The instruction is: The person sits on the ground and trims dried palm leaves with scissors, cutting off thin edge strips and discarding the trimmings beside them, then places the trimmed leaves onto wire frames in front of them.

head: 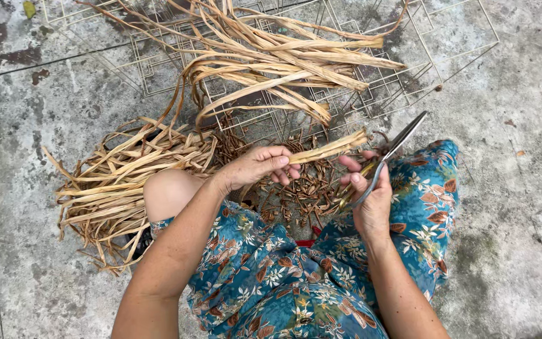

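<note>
My left hand (260,166) pinches a short bundle of dried tan fibre strips (330,149), whose cut end points up and to the right. My right hand (370,199) grips a pair of metal scissors (391,152) by the handles, blades nearly closed and angled up to the right, just beside the strip end. Below both hands lies a heap of small brown trimmings (305,191) on the ground between my knees.
A pile of long dried strips (127,179) lies to the left by my knee. More strips (283,59) drape over wire frames (409,69) at the top. Grey stained concrete floor (515,207) surrounds everything. My lap is covered in blue floral cloth (283,282).
</note>
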`<state>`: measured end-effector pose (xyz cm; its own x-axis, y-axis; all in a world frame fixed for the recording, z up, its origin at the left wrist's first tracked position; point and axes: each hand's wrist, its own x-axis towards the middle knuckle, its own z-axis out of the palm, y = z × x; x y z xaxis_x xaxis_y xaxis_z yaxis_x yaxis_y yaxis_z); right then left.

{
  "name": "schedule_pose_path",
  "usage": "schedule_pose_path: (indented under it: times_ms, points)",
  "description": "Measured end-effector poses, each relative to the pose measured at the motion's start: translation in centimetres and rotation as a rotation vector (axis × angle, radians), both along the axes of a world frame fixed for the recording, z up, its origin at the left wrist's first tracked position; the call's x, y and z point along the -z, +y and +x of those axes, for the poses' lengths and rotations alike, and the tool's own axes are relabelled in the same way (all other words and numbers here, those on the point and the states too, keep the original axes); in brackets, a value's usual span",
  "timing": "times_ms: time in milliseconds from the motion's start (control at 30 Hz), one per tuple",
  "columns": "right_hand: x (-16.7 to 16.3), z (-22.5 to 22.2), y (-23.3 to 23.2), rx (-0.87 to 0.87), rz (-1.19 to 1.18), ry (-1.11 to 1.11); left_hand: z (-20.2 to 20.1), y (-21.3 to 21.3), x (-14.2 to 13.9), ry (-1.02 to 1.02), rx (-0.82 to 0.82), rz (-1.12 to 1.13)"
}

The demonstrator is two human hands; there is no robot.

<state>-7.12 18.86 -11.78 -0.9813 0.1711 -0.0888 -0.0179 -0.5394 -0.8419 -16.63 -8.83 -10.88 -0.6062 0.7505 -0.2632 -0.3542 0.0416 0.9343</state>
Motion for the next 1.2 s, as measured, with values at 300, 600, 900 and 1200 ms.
schedule_pose_path:
  times_ms: [300,600,900,1200]
  points:
    - [-6.6,0.8,-1.0,0.040,0.099,0.114,2.0,1.3,-0.9,0.021,0.148,-0.030]
    - [-7.2,0.6,-1.1,0.090,0.129,0.094,2.5,2.6,-1.6,0.306,0.029,0.069]
    - [-5.8,0.0,-0.9,0.107,0.122,0.053,5.0,5.2,-1.3,0.659,-0.153,-0.209]
    - [-1.6,4.4,0.0,-0.211,0.526,-0.127,3.1,4.5,-0.2,0.542,-0.371,-0.238]
